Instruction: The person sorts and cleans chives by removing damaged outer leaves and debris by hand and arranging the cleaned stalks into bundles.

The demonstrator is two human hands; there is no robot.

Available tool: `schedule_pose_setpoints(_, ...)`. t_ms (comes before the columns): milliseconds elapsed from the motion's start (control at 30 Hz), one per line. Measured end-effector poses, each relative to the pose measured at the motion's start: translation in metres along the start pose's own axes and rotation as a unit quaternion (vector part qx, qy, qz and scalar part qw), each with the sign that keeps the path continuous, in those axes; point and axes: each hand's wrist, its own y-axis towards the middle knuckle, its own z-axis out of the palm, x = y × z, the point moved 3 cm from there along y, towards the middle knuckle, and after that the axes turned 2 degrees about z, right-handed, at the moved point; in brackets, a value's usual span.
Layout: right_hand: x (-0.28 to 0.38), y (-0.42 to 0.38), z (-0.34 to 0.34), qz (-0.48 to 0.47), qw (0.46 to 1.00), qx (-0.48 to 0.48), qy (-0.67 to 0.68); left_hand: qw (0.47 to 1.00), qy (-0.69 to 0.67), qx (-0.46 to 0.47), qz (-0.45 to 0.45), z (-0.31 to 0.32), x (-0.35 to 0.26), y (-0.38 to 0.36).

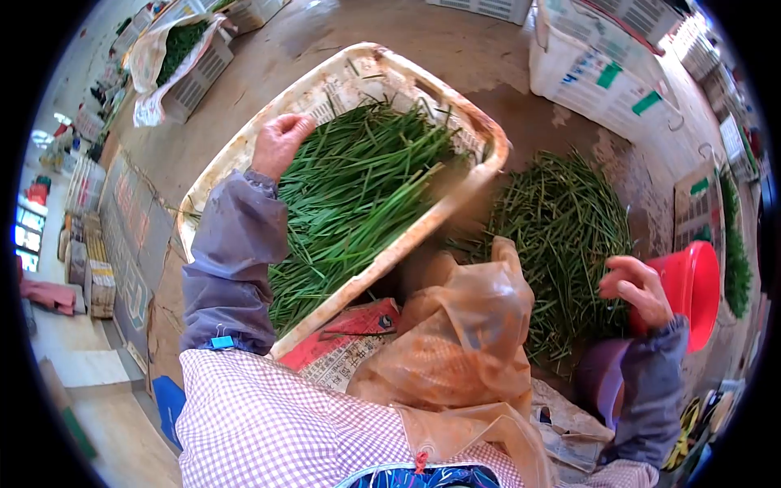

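Observation:
A dirty white plastic basket [358, 301] stands tilted in front of me, filled with long, thin green leaves like chives [358, 179]. My left hand [282, 143] is over the basket's far left side, at the edge of the leaves. Its fingers are curled together, and whatever they may hold is hidden. To the right, a loose pile of green stalks [561, 236] lies on the floor. Beside its right edge is my right hand [639, 289], its fingers loosely bent and apart, with nothing seen in them. It is in front of a red bucket [695, 293].
A purple bucket [606, 382] stands by my right sleeve. Translucent orange plastic [464, 325] covers my knee between basket and pile. White crates [602, 77] stand at the back right, and a crate of greens [195, 81] at the back left. Flattened cardboard [134, 236] lies left.

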Motion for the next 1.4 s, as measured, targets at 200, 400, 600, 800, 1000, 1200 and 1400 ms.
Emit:
schedule_pose_setpoints(200,-0.055,0.161,0.048,-0.072,0.555,-0.041,-0.828,0.989,0.050,0.140,0.020,0.041,0.036,-0.004)
schedule_pose_setpoints(400,-0.054,0.176,0.093,-0.096,0.889,-0.047,-0.446,0.899,0.318,0.296,0.053,0.161,0.014,-0.045)
schedule_pose_setpoints(600,-0.145,0.150,0.087,-0.013,0.912,0.022,-0.408,0.892,0.326,0.310,0.042,0.207,0.026,-0.060)
schedule_pose_setpoints(800,-0.250,0.138,0.100,0.068,0.972,0.047,-0.221,0.859,0.377,0.339,0.076,0.221,0.036,-0.069)
schedule_pose_setpoints(1000,-0.180,0.132,0.142,-0.006,0.929,0.051,-0.366,0.890,0.431,0.133,0.059,0.258,0.074,-0.079)
schedule_pose_setpoints(1200,-0.195,0.120,0.133,0.027,0.935,0.013,-0.354,0.892,0.419,0.138,0.099,0.245,0.064,-0.082)
schedule_pose_setpoints(1400,-0.191,0.109,0.138,0.069,0.916,0.011,-0.396,0.891,0.429,0.132,0.066,0.258,0.074,-0.082)
